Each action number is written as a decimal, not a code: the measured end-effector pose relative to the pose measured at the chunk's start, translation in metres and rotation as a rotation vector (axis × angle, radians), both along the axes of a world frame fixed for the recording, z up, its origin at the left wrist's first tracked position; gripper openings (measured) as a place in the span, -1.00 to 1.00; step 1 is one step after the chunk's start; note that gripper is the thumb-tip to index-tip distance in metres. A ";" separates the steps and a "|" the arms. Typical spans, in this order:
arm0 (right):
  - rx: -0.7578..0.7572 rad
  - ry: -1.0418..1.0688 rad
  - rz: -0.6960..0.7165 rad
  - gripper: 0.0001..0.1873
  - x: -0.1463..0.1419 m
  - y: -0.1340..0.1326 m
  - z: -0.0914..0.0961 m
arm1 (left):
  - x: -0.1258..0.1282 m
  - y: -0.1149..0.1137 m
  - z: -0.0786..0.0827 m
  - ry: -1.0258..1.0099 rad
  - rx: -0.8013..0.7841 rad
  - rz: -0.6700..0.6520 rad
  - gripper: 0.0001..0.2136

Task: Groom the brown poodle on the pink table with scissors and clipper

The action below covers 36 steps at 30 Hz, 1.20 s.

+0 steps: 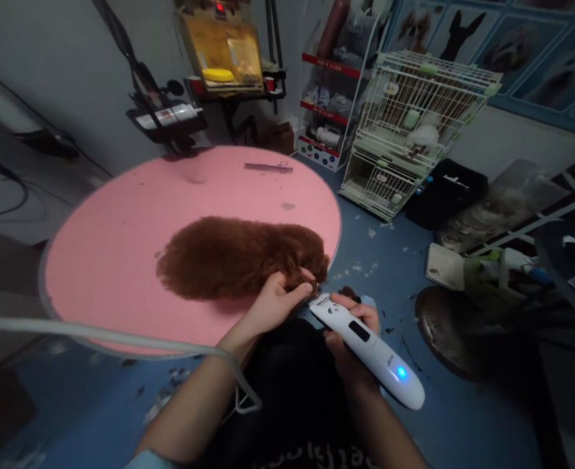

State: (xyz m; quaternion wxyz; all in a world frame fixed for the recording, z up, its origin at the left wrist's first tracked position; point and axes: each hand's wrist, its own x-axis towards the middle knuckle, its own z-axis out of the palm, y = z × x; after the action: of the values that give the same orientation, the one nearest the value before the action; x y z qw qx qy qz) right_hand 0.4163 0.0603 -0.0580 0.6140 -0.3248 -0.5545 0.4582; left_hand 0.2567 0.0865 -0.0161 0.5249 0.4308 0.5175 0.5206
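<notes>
A brown, curly-coated dog (pixel 223 254) is on the round pink table (pixel 121 221), close to its near right edge. My left hand (pixel 278 299) is closed on the dog at its right end, thumb and fingers pinching a small furry part. Whether that part is a paw or a tuft of fur, I cannot tell. In my right hand (pixel 360 319) is a white hair clipper (pixel 370 348) with a lit blue light. Its blade end points at the pinched part, very near my left thumb; contact cannot be made out.
Purple scissors or a comb (pixel 268 168) lies at the table's far side. A pale bar (pixel 121 335) crosses the near left. Stacked wire cages (pixel 409 137) and a shelf rack (pixel 329 104) stand behind. A round stool (pixel 444 332) is at right. Hair clippings dot the blue floor.
</notes>
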 end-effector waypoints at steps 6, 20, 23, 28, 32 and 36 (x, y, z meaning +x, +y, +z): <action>0.011 0.022 -0.039 -0.54 -0.002 0.003 -0.001 | 0.002 -0.002 0.004 0.008 -0.004 0.012 -0.75; 0.170 -0.091 -0.109 -0.52 -0.020 -0.001 -0.008 | 0.000 0.000 -0.002 -0.063 -0.051 -0.022 -0.63; 0.195 -0.110 -0.156 -0.55 -0.025 -0.001 -0.007 | 0.000 0.000 -0.004 -0.070 -0.042 -0.036 -0.59; 0.206 0.045 -0.197 -0.58 -0.034 -0.001 -0.010 | 0.001 -0.001 -0.003 -0.083 -0.025 -0.045 -0.57; 0.238 0.024 -0.201 -0.56 -0.034 -0.002 -0.010 | 0.002 0.001 -0.002 -0.092 -0.035 -0.038 -0.55; 0.246 0.006 -0.192 -0.56 -0.032 -0.006 -0.009 | 0.002 0.002 -0.003 -0.085 -0.044 -0.013 -0.58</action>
State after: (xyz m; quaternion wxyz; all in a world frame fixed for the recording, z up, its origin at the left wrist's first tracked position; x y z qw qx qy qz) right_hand 0.3845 0.0545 -0.0668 0.6919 -0.2972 -0.5709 0.3271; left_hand 0.2591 0.0886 -0.0191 0.5591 0.4003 0.5033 0.5234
